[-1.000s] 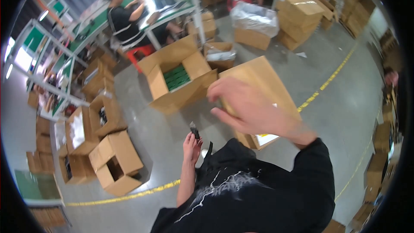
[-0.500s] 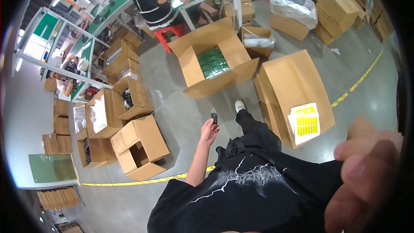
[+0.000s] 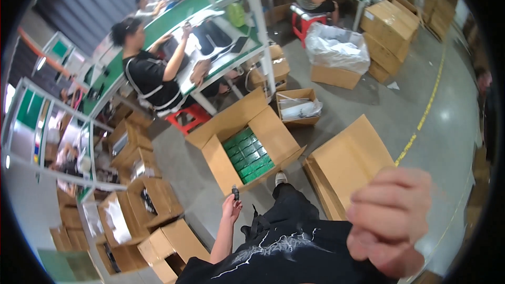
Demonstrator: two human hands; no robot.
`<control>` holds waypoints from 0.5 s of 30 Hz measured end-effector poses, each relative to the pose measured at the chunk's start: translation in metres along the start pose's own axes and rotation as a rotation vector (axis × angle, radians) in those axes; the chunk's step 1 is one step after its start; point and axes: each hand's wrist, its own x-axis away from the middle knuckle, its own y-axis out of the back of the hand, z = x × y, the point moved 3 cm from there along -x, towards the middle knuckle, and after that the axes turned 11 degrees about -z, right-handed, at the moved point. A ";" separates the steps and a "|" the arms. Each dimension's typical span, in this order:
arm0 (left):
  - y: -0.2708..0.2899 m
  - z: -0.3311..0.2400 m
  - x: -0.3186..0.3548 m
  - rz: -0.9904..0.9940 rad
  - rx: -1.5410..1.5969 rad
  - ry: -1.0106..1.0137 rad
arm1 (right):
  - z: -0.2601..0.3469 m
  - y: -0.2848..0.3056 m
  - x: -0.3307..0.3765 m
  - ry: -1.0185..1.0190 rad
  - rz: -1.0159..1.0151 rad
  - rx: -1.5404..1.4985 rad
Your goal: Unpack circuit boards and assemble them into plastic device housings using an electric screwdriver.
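The person is standing over the open box (image 3: 247, 147), the one packed with rows of green packs (image 3: 250, 155), and the left hand (image 3: 231, 209) is hanging down at their side, just short of that box's near wall. It's pinching a small dark gadget (image 3: 235, 193) between the fingertips, fingers narrowed around it. Too tiny to say what it is exactly, but it looks like a light, hard little thing, so a fingertip pinch on its lower end seems plenty. Probably smooth plastic, so it might slip out if the pinch loosens.

The right hand (image 3: 389, 221) is looming huge right up by the camera, well to the right of the box, blurry, fingers curled in. Can't tell if anything is in it. Behind it, a flat carton (image 3: 347, 165) is lying just right of the box.

Compared to half a second ago: the view is swinging, so the box is sitting lower and more central, the seated person in black (image 3: 150, 76) at the green bench beyond it is showing more, and the right hand is filling more of the corner. The left hand is keeping the same pinch.
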 end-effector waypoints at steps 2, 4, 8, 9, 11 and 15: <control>-0.011 -0.027 -0.019 0.025 -0.019 -0.010 | -0.021 -0.021 -0.027 -0.091 0.016 0.077; -0.035 -0.053 -0.031 0.017 0.004 -0.041 | -0.037 -0.042 -0.034 -0.150 0.023 0.110; -0.062 -0.070 -0.065 0.035 0.004 -0.006 | -0.068 -0.066 -0.036 -0.095 0.249 0.164; -0.064 -0.072 -0.071 0.027 0.016 -0.006 | -0.075 -0.074 -0.033 -0.067 0.246 0.202; -0.071 -0.073 -0.083 0.067 0.011 0.019 | -0.084 -0.088 -0.026 -0.044 0.258 0.239; -0.083 -0.082 -0.097 0.128 -0.012 0.064 | -0.102 -0.115 0.006 -0.319 0.414 0.213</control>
